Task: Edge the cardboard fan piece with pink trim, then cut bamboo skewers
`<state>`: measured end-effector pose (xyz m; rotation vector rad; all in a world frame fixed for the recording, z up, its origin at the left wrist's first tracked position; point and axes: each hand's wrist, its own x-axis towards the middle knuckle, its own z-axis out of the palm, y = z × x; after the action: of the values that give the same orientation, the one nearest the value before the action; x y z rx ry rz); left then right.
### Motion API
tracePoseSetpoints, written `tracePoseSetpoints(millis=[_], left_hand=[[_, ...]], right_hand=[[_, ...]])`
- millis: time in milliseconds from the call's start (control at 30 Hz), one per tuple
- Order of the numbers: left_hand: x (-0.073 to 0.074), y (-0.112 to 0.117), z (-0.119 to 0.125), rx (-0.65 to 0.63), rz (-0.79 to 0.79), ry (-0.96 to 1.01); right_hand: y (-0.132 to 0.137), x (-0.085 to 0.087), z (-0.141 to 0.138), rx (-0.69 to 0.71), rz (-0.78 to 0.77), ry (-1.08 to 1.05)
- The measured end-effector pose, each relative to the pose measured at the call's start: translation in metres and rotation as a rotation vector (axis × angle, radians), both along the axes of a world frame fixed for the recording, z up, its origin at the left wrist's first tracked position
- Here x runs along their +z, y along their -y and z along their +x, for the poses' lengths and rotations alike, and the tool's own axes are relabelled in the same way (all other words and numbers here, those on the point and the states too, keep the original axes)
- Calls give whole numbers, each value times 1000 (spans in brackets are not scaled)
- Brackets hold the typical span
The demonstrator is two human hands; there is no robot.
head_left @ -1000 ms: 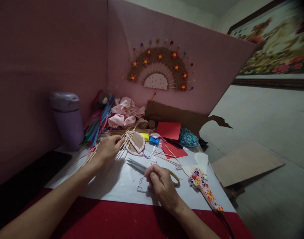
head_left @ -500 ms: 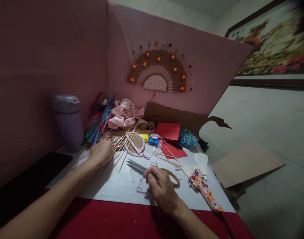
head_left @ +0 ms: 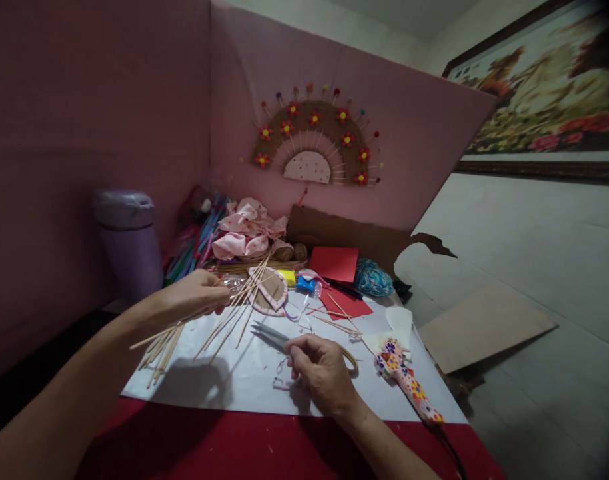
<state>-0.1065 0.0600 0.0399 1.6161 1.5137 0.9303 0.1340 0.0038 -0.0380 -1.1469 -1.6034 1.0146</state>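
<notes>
My left hand point(head_left: 202, 292) is raised above the left of the white sheet, fingers curled round a bundle of thin wooden sticks point(head_left: 162, 350) whose ends point back toward my forearm. More loose sticks point(head_left: 237, 313) lie just right of it, some across a cardboard oval piece point(head_left: 269, 291) edged in pink. Closed round the middle of a pair of scissors point(head_left: 269, 335) is my right hand point(head_left: 320, 375). The blades point left and the gold-coloured handle shows behind my knuckles. Beneath that hand lies a small pale curled scrap point(head_left: 282, 383).
A flower-patterned glue gun point(head_left: 409, 380) with a cord lies right. Behind are red paper point(head_left: 334, 265), blue yarn point(head_left: 374, 278), pink spotted cloth point(head_left: 249, 230), pipe cleaners point(head_left: 199, 240) and a lilac tumbler point(head_left: 129, 243). A cardboard fan decoration point(head_left: 312, 120) hangs on the pink panel.
My left hand has lifted and turned, bringing the bundle of sticks up and nearer over the sheet. My right hand stays in place; the scissors' handle has tilted slightly.
</notes>
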Motion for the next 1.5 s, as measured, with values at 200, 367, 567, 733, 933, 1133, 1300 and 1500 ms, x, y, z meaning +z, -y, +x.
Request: tracePoseSetpoints(millis=[200, 367, 567, 733, 933, 1133, 1300, 1500], left_hand=[[-3, 13, 28, -225, -148, 555], [-29, 31, 71, -417, -229, 806], [-36, 42, 85, -376, -212, 911], [-26, 39, 79, -263, -16, 995], [-26, 37, 78, -232, 83, 1014], [-25, 36, 77, -235, 225, 1021], [-33, 34, 81, -254, 302, 924], [-44, 42, 93, -261, 291, 875]], right_hand=[[-8, -3, 2, 43, -307, -378], [-11, 0, 6, 93, -354, -469], [-10, 4, 7, 92, -316, -477], [-14, 14, 20, -206, -9, -208], [-27, 15, 46, -476, 337, 270], [-22, 19, 44, -467, 309, 290], [-2, 24, 18, -200, 465, 334], [12, 16, -5, 45, 396, 401]])
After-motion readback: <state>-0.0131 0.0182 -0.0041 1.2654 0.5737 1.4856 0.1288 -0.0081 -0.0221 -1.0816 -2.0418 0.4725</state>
